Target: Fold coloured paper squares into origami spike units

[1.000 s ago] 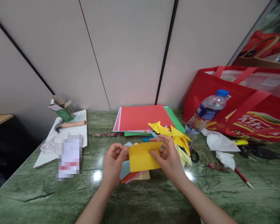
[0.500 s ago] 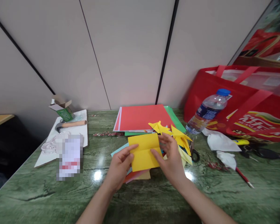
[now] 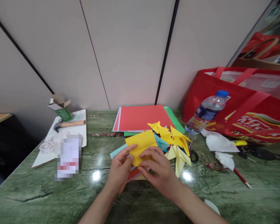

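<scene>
Both hands hold a yellow paper sheet (image 3: 142,143) just above the green marble table (image 3: 49,193). My left hand (image 3: 119,170) pinches its left edge with thumb and forefinger. My right hand (image 3: 158,171) covers the sheet's lower right part, fingers curled onto it. Under the sheet lie small coloured paper squares (image 3: 116,151), blue and red ones showing. Right of the hands is a heap of folded yellow paper shapes (image 3: 175,140).
A stack of large red and green sheets (image 3: 142,117) lies at the back. A water bottle (image 3: 206,112) leans on a red bag (image 3: 242,102). Scissors (image 3: 194,155), tissues (image 3: 220,143) and a pen (image 3: 242,178) are right. A hammer (image 3: 68,124), a small box (image 3: 60,109) and beads (image 3: 46,146) are left.
The yellow sheet went from folded to opened flat, and is now turned at an angle. My right hand slid left over its lower part. The left hand shifted slightly right.
</scene>
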`<action>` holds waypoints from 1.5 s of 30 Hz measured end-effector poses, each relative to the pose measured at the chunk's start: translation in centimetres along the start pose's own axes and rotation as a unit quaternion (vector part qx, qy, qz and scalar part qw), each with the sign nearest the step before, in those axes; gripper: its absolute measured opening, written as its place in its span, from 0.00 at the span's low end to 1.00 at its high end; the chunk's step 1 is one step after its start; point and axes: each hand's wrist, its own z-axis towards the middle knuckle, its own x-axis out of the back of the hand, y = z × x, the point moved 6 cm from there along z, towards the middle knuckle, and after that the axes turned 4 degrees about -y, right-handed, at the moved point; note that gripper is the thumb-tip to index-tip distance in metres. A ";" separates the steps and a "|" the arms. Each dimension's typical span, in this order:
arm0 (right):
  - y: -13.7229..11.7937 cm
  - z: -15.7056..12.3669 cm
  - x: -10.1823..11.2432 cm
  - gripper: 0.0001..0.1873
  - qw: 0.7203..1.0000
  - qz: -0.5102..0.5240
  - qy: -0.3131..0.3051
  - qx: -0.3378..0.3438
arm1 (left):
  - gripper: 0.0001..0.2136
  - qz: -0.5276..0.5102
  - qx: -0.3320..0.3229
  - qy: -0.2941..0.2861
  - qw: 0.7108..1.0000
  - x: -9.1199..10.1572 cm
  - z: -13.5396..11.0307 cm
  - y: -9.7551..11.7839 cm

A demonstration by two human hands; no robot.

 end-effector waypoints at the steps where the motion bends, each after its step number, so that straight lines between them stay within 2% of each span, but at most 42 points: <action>1: 0.3 0.0 0.2 0.04 1.000 0.007 0.018 -0.020 | 0.16 -0.010 0.000 -0.006 1.000 -0.1 0.0 0.0; 6: 1.6 -0.3 0.9 0.03 0.990 0.005 0.090 -0.111 | 0.14 0.000 -0.012 -0.037 0.999 -0.4 -0.2 0.3; 11: 3.1 -0.8 1.0 0.02 0.972 0.057 0.105 -0.203 | 0.15 0.096 -0.028 -0.059 0.993 -0.4 -0.1 0.1; 14: 3.6 -1.0 0.8 0.02 0.962 0.085 0.096 -0.243 | 0.14 0.105 -0.038 -0.056 0.992 -0.3 -0.1 0.1; 17: 3.8 -1.0 0.4 0.03 0.954 0.116 0.069 -0.267 | 0.14 0.092 -0.041 -0.051 0.994 -0.3 -0.1 0.3; 30: 4.1 -1.3 0.4 0.10 0.936 0.154 0.089 -0.303 | 0.14 0.081 -0.030 -0.034 0.996 0.1 0.0 0.0; 32: 4.1 -1.4 0.5 0.11 0.936 0.149 0.093 -0.306 | 0.19 0.053 -0.030 -0.042 0.997 -0.3 0.0 0.1; 36: 4.2 -1.6 0.7 0.11 0.935 0.131 0.106 -0.312 | 0.42 -0.008 -0.020 -0.044 0.999 -0.8 -0.2 0.3; 37: 4.2 -1.6 0.8 0.11 0.936 0.127 0.107 -0.312 | 0.45 -0.013 -0.007 -0.039 0.999 -0.8 -0.2 0.2; 39: 4.2 -1.6 0.8 0.11 0.938 0.122 0.106 -0.306 | 0.40 -0.016 0.028 -0.030 0.999 -0.8 -0.2 -0.3; 42: 4.2 -1.5 0.6 0.11 0.941 0.124 0.099 -0.297 | 0.20 -0.005 0.061 -0.029 0.998 -0.6 -0.2 -0.9; 45: 4.2 -1.5 0.5 0.09 0.943 0.144 0.095 -0.284 | 0.13 -0.001 0.060 -0.021 0.998 -0.3 -0.2 -1.0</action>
